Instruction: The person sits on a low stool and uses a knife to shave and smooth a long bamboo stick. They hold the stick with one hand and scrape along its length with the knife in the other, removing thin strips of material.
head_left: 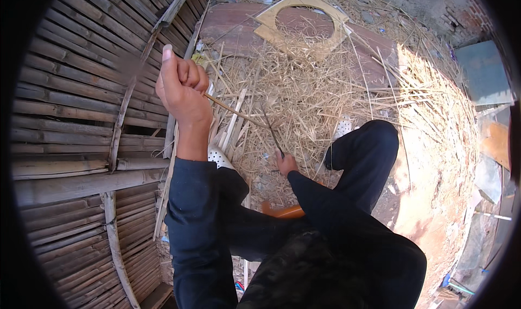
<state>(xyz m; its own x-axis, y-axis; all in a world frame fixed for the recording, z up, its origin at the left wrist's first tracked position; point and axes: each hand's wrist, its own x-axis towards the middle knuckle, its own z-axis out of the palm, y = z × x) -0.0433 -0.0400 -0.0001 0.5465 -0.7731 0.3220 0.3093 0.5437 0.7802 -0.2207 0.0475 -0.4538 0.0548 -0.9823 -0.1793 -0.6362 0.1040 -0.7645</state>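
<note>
My left hand is raised at the left, its fingers curled closed round a thin brown bamboo strip and its thumb pointing up. The strip slants down to the right from the fist. Lower and nearer the middle, my right hand is closed on the handle end of a knife with a narrow dark blade. The blade points up and away and crosses the strip near its far end. Whether the two touch I cannot tell. My right fingers cover most of the handle.
Straw-like shavings cover the ground ahead. Beyond lies a tan board with a round hole, on a reddish-brown sheet. A slatted bamboo wall stands close at the left. Pale split strips lie by my left foot; something orange is under me.
</note>
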